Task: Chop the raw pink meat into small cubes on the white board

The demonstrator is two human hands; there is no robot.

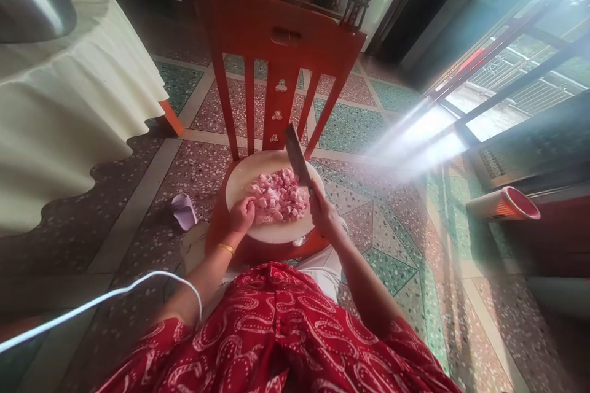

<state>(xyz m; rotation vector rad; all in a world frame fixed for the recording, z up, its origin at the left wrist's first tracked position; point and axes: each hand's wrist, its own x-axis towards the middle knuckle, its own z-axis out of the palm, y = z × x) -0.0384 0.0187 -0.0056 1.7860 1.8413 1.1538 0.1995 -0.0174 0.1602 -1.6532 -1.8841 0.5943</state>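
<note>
Meat on the round board is being chopped: steadied by the left hand, cleaver gripped by the right hand; fingers should be kept clear.

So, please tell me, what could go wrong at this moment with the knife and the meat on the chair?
The left hand rests on the meat pieces close to where the cleaver in the right hand comes down, so fingers could be cut. The round cutting board sits on a chair seat and seems to reach its edge; a hard chop might shift it or knock meat onto the floor.
</note>
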